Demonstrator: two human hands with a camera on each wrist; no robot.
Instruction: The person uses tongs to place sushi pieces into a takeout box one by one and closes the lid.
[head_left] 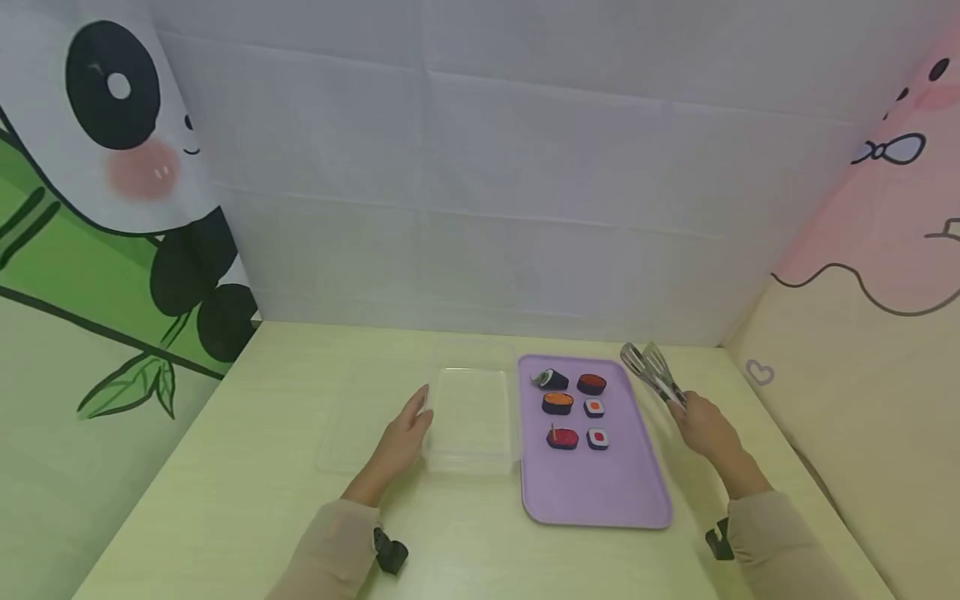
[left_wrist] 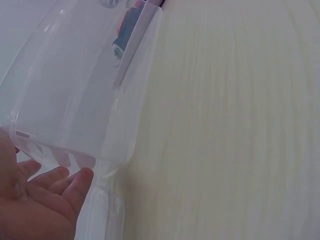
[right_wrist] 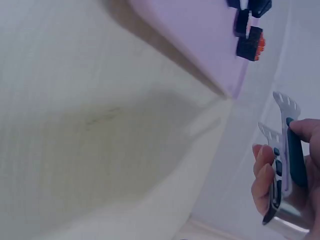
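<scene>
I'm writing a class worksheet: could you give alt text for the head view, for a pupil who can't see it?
A person's right hand holds metal tongs beside a purple tray bearing six sushi-like pieces. The left hand touches the left edge of a clear plastic container. The tray and container sit on a pale table.

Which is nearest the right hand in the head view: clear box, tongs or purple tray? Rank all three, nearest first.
1. Tongs: held in the right hand.
2. Purple tray: to the left of that hand.
3. Clear box: farther left, beyond the tray.
</scene>
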